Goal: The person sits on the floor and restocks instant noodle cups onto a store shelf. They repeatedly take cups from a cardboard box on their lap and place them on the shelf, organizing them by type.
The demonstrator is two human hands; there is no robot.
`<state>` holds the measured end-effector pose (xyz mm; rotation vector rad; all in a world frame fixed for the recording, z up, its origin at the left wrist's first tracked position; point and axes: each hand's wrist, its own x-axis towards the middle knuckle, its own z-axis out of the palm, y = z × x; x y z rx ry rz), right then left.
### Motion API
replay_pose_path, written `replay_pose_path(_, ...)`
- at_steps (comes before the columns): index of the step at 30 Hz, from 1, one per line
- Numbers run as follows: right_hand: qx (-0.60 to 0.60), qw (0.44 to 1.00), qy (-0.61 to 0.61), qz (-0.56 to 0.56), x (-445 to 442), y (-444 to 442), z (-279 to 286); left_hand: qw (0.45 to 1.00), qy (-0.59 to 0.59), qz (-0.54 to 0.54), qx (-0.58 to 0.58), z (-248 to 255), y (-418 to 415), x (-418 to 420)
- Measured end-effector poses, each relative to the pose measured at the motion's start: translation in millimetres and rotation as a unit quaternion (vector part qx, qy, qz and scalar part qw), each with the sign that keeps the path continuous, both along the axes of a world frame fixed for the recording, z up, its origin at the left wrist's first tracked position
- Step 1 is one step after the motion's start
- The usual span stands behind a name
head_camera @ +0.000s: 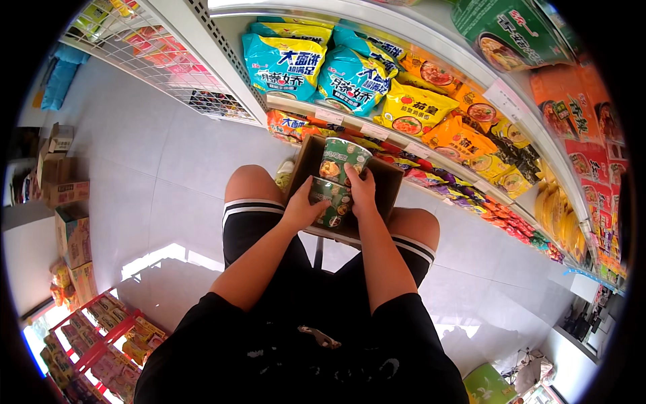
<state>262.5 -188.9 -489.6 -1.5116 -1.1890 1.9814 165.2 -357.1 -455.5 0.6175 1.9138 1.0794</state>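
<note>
Two green instant-noodle cups are held one against the other over an open cardboard box [387, 183] between my knees. My left hand [304, 207] grips the nearer cup [337, 204] by its side, thumb across the front. Around the right side of the farther cup [333, 157] curls my right hand [362, 189], its thumb near the place where the cups meet. White rims and food pictures show on both cups. The inside of the box is dark, and the cups hide much of it.
Ahead stands a shelf with teal noodle bags [282, 65], yellow noodle bags [414, 108] and a price-tag rail [373, 132]. A green noodle pack [509, 40] sits higher at right. A wire mesh rack [166, 55] adjoins the shelf at left. Cartons [73, 235] line the far left.
</note>
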Motion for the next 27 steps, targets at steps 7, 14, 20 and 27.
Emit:
replay_pose_path(7,0.031,0.995,-0.090,-0.022,-26,-23,-51,0.986,0.086,-0.138,-0.032,40,-2,5)
replay_pose_path(14,0.075,0.967,-0.224,0.095,-66,-29,-111,0.989,0.008,-0.147,-0.009,46,-11,7)
replay_pose_path(20,0.068,0.977,-0.131,0.152,-67,-22,-148,0.988,-0.064,-0.134,-0.046,58,-9,2)
replay_pose_path(27,0.090,0.956,-0.194,0.201,-60,-27,-213,0.986,-0.054,-0.154,-0.035,54,-6,-2)
